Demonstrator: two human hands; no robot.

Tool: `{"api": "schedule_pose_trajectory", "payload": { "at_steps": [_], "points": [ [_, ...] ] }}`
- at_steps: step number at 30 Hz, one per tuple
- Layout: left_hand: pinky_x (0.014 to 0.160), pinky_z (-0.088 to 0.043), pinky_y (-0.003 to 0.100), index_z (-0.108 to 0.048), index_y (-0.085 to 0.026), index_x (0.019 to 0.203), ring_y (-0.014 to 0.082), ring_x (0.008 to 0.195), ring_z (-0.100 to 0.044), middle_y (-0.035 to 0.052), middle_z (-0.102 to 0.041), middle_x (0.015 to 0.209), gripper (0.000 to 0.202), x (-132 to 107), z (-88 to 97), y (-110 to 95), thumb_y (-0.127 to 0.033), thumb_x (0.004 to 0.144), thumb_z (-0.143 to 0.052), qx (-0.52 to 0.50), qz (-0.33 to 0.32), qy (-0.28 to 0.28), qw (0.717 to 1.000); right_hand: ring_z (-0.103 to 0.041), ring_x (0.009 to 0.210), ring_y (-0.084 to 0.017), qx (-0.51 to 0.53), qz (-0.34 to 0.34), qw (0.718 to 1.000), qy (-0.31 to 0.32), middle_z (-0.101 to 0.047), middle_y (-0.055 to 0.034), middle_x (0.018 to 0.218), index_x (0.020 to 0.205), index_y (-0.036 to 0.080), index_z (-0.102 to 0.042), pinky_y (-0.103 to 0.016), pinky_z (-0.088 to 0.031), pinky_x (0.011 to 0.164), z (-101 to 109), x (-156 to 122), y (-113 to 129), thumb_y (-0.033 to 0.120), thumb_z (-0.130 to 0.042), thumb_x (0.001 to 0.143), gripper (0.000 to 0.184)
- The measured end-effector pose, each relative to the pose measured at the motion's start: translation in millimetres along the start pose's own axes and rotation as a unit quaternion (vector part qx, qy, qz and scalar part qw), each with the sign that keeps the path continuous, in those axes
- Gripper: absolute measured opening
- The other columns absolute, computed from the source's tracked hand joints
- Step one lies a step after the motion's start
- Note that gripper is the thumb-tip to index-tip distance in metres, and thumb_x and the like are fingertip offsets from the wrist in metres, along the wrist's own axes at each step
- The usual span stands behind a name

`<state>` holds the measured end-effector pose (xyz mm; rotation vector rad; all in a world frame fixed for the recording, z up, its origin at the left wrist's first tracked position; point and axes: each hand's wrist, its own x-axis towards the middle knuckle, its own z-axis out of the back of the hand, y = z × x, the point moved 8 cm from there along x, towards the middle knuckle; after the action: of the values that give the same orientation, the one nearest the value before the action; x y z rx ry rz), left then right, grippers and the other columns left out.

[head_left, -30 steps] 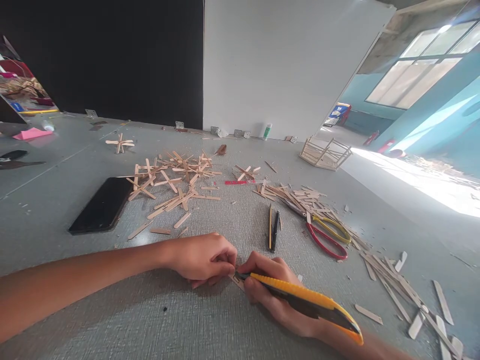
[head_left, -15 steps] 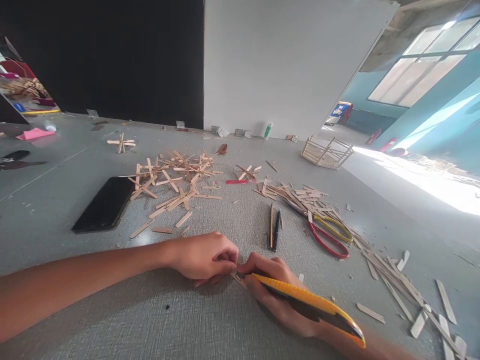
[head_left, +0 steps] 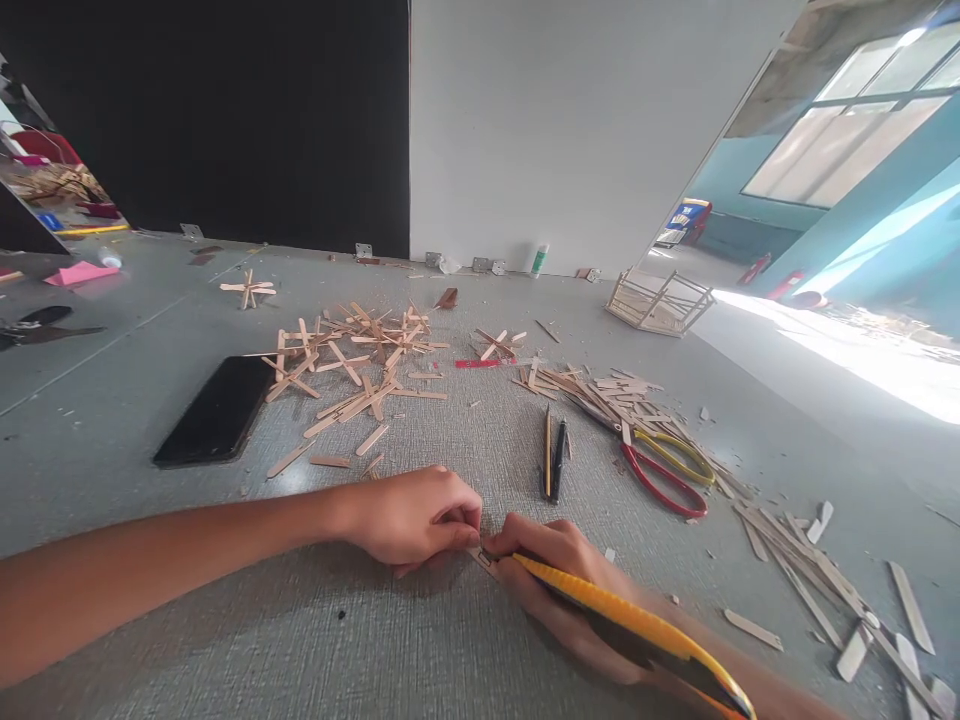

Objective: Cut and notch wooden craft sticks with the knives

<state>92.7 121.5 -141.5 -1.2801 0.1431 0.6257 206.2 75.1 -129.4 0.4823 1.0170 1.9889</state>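
Observation:
My right hand [head_left: 559,590] is closed around a yellow and black utility knife [head_left: 630,618], its blade end low over the mat. Between my hands lies a small wooden craft stick [head_left: 484,560] with a dark rectangular outline on it. My left hand [head_left: 424,518] pinches the stick's far end with thumb and fingers, so part of it is hidden. The knife's tip meets the stick near that outline, close to my left fingertips; how deep it goes cannot be seen. Beyond my right hand rest a pencil [head_left: 547,455] and a black pen [head_left: 559,462].
Scissors [head_left: 667,482] with red and yellow handles lie to the right among loose sticks [head_left: 810,570]. A phone [head_left: 217,410] lies at left, beside crossed-stick pieces [head_left: 367,350]. Farther back stand a stick frame [head_left: 660,302] and a small bottle [head_left: 539,261] by the upright board [head_left: 585,140].
The knife and my right hand have shifted slightly right and down in view, and the rest of the scene has shifted a little too. Both hands keep their grips.

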Motion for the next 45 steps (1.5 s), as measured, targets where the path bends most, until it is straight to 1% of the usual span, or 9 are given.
{"api": "schedule_pose_trajectory", "payload": {
  "at_steps": [6,15,17,20,23,26,30,38,45],
  "points": [
    [0.040,-0.037,0.017,-0.052,-0.021,0.080,0.0083,0.037,-0.049,-0.0064,-0.053,0.057,0.018,-2,1.5,-2,-0.024,0.098,-0.053,0.000,0.002,-0.012,1.000,-0.033,0.054,-0.010,-0.008,0.021,1.000,-0.021,-0.039,0.0065,0.065,0.091,0.022,-0.055,-0.024,-0.029,0.051,7,-2,12,0.033,-0.043,0.104,0.021],
    [0.039,-0.037,0.018,-0.050,-0.021,0.084,0.0084,0.037,-0.049,-0.0056,-0.056,0.063,0.021,-4,3.4,0,-0.028,0.103,-0.046,0.016,0.008,-0.039,0.999,-0.040,0.052,-0.010,-0.048,0.064,0.996,-0.035,-0.048,0.0047,0.065,0.101,0.019,-0.058,-0.022,-0.035,0.049,2,-8,1,0.031,-0.043,0.103,0.019],
    [0.042,-0.037,0.019,-0.049,-0.021,0.083,0.0086,0.040,-0.050,-0.0056,-0.057,0.062,0.023,-7,7.9,-4,-0.027,0.104,-0.044,0.038,0.002,-0.078,0.996,-0.040,0.051,-0.010,-0.051,0.078,0.993,-0.076,-0.048,0.0054,0.064,0.103,0.019,-0.059,-0.023,-0.034,0.048,7,-11,1,0.031,-0.044,0.103,0.019],
    [0.049,-0.040,0.020,-0.047,-0.021,0.082,0.0096,0.047,-0.052,-0.0052,-0.057,0.062,0.027,-20,21.9,-19,-0.031,0.106,-0.041,0.044,-0.012,-0.196,0.980,-0.040,0.049,-0.010,-0.055,0.095,0.982,-0.151,-0.049,0.0059,0.063,0.106,0.019,-0.058,-0.023,-0.034,0.049,18,-17,2,0.029,-0.048,0.103,0.015],
    [0.049,-0.045,0.022,-0.044,-0.024,0.090,0.0115,0.049,-0.055,-0.0054,-0.059,0.065,0.030,-39,21.7,-35,-0.046,0.108,-0.036,-0.039,-0.028,-0.260,0.965,-0.045,0.050,-0.011,-0.058,0.113,0.975,-0.180,-0.054,0.0042,0.065,0.107,0.020,-0.058,-0.024,-0.036,0.050,21,-19,5,0.029,-0.050,0.102,0.013],
    [0.046,-0.045,0.022,-0.047,-0.026,0.095,0.0129,0.047,-0.053,-0.0059,-0.057,0.059,0.035,-59,12.3,-50,-0.056,0.107,-0.032,-0.050,-0.057,-0.304,0.950,-0.042,0.050,-0.011,-0.067,0.132,0.972,-0.182,-0.051,0.0052,0.064,0.105,0.020,-0.057,-0.024,-0.036,0.050,20,-18,10,0.026,-0.050,0.100,0.010],
    [0.044,-0.043,0.024,-0.050,-0.027,0.095,0.0138,0.045,-0.052,-0.0050,-0.054,0.054,0.035,-76,-2.2,-62,-0.058,0.104,-0.035,-0.036,-0.088,-0.334,0.938,-0.039,0.050,-0.011,-0.076,0.141,0.974,-0.161,-0.045,0.0066,0.063,0.105,0.020,-0.057,-0.024,-0.033,0.049,15,-16,11,0.023,-0.048,0.099,0.011],
    [0.043,-0.039,0.019,-0.052,-0.026,0.102,0.0118,0.043,-0.044,-0.0077,-0.046,0.052,0.025,-83,-6.1,-79,-0.045,0.106,-0.037,-0.078,-0.139,-0.365,0.917,-0.044,0.055,-0.011,-0.062,0.119,0.982,-0.132,-0.051,0.0041,0.068,0.106,0.018,-0.060,-0.024,-0.037,0.054,11,-14,0,0.028,-0.047,0.101,0.016],
    [0.038,-0.026,0.016,-0.056,-0.027,0.110,0.0097,0.042,-0.030,-0.0095,-0.038,0.053,0.031,-85,-11.8,-74,-0.054,0.105,-0.040,-0.146,-0.135,-0.362,0.911,-0.042,0.053,-0.011,-0.060,0.125,0.983,-0.121,-0.048,0.0045,0.067,0.106,0.018,-0.062,-0.023,-0.035,0.052,8,-11,-9,0.036,-0.046,0.106,0.024]
  ]
}}
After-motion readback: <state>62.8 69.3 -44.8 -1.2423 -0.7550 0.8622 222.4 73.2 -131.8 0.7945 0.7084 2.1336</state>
